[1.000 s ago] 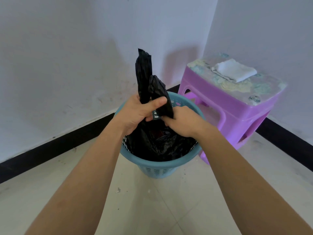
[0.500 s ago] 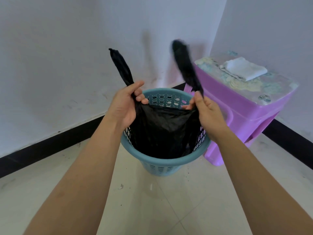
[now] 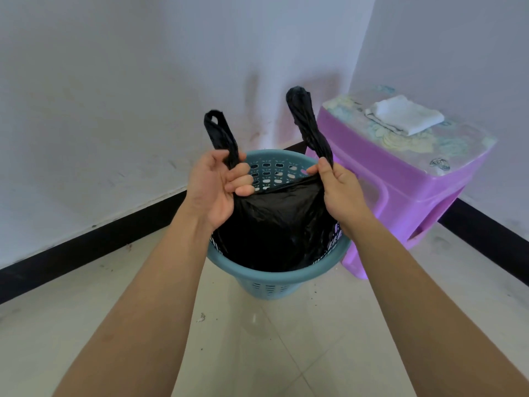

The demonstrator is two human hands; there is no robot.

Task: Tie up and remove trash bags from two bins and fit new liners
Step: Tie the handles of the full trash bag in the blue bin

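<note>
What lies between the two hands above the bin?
Head view: the black bag, its top edge taut, runs from left hand to right hand; the bin wall shows behind.

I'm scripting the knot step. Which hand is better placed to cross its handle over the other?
Probably the right hand: it pinches the right handle low, leaving more free length above the grip than the left hand leaves on the left handle.

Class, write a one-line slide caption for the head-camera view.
Left hand and right hand each grip a handle of the black trash bag inside the blue bin.
</note>
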